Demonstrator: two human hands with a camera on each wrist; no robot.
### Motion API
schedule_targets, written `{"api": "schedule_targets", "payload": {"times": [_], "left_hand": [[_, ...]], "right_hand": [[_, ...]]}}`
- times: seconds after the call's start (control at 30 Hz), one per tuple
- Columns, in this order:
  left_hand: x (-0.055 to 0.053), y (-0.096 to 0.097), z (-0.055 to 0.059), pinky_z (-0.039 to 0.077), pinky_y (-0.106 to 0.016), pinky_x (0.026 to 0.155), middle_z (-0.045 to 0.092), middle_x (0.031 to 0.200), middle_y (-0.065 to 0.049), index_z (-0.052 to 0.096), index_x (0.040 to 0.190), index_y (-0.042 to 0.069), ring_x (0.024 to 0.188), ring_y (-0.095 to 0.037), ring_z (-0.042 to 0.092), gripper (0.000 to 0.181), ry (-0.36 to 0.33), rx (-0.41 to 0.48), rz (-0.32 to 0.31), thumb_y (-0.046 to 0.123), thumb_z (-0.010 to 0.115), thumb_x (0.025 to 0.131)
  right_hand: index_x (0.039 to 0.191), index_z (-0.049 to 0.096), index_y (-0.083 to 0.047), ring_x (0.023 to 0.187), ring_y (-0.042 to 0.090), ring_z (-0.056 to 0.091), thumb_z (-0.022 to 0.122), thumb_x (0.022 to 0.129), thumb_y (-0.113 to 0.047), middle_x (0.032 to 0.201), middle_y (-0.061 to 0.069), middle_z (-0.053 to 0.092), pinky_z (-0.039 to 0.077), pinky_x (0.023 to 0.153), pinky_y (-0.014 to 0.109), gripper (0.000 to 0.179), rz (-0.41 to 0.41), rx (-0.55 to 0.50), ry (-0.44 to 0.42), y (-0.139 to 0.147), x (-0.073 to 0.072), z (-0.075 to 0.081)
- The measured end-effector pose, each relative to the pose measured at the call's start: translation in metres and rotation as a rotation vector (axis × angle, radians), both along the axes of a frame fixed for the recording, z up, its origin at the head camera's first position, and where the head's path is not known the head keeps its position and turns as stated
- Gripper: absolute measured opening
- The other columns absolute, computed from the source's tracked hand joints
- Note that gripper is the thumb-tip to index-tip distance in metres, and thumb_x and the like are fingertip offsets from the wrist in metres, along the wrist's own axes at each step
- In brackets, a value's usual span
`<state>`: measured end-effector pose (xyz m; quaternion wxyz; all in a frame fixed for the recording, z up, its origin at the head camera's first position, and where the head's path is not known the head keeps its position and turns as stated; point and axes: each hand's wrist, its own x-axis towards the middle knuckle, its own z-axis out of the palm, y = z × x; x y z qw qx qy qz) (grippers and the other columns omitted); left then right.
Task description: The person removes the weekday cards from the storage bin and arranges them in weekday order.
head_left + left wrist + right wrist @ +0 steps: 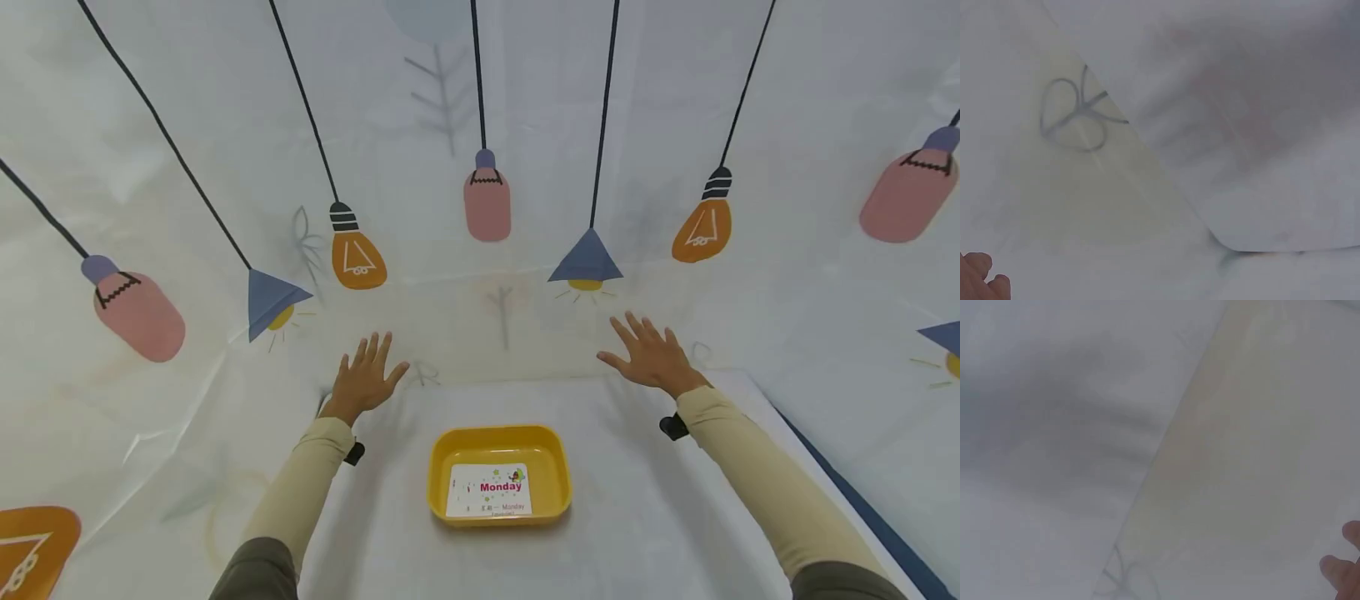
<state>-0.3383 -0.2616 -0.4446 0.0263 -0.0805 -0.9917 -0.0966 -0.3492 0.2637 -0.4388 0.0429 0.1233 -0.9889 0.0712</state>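
Both arms reach forward over a white table [600, 533]. My left hand [363, 379] is held out with straight, spread fingers above the table's far left part, and nothing is in it. On the other side my right hand [651, 357] hovers likewise, fingers fanned and holding nothing. Between and nearer than the hands sits a yellow tray [557, 475] with rounded corners. In it lies a white card [480, 497] printed "Monday" in pink, with a small colourful picture at its upper right. Only fingertips [999, 286] show in the left wrist view, and fingertips [1337, 570] in the right.
A pale curtain-like sheet [540, 333] printed with hanging lamps and bulbs surrounds the table at the back and sides. The table's right edge [847, 492] shows a dark blue strip. Soft shadows of the arms fall on the tabletop.
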Motion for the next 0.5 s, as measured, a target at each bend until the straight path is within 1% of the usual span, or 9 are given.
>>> {"api": "schedule_targets", "payload": {"times": [0.13, 0.2, 0.27, 0.4, 0.5], "left_hand": [[0.005, -0.005, -0.004, 0.01, -0.07, 0.119, 0.005, 0.167, -0.021, 0.006, 0.162, 0.014, 0.154, -0.044, 0.007, 0.083, 0.003, 0.042, 0.003, 0.063, 0.032, 0.101], [0.007, -0.007, -0.008, 0.011, -0.068, 0.119, 0.005, 0.167, -0.022, 0.005, 0.162, 0.015, 0.154, -0.043, 0.007, 0.083, -0.007, 0.051, -0.004, 0.065, 0.03, 0.101], [0.009, -0.007, -0.012, 0.013, -0.067, 0.12, 0.005, 0.167, -0.022, 0.006, 0.162, 0.015, 0.154, -0.043, 0.008, 0.082, -0.014, 0.078, -0.018, 0.065, 0.029, 0.101], [0.018, -0.006, -0.023, 0.017, -0.067, 0.119, 0.008, 0.167, -0.022, 0.011, 0.162, 0.016, 0.154, -0.043, 0.01, 0.079, -0.03, 0.193, -0.032, 0.063, 0.03, 0.102], [0.029, -0.007, -0.033, 0.019, -0.069, 0.117, 0.008, 0.168, -0.019, 0.012, 0.162, 0.019, 0.154, -0.042, 0.011, 0.078, -0.073, 0.255, -0.018, 0.065, 0.03, 0.101]], "right_hand": [[0.16, 0.021, -0.01, 0.147, 0.055, 0.017, 0.042, 0.094, -0.071, 0.163, 0.028, 0.018, 0.008, 0.113, 0.077, 0.092, 0.01, -0.014, 0.001, -0.002, 0.002, -0.004], [0.16, 0.019, -0.01, 0.147, 0.055, 0.016, 0.042, 0.094, -0.072, 0.164, 0.027, 0.017, 0.007, 0.113, 0.078, 0.094, 0.013, -0.023, -0.017, -0.004, 0.003, -0.007], [0.16, 0.019, -0.01, 0.148, 0.055, 0.015, 0.042, 0.093, -0.073, 0.164, 0.027, 0.015, 0.006, 0.113, 0.077, 0.095, 0.014, -0.032, -0.031, -0.006, 0.005, -0.009], [0.161, 0.017, -0.012, 0.148, 0.054, 0.015, 0.044, 0.093, -0.072, 0.165, 0.026, 0.015, 0.006, 0.114, 0.077, 0.095, 0.015, -0.044, -0.038, -0.012, 0.008, -0.013], [0.161, 0.016, -0.012, 0.148, 0.054, 0.015, 0.046, 0.092, -0.073, 0.165, 0.026, 0.015, 0.005, 0.114, 0.077, 0.097, 0.028, -0.068, -0.036, -0.018, 0.01, -0.014]]}}
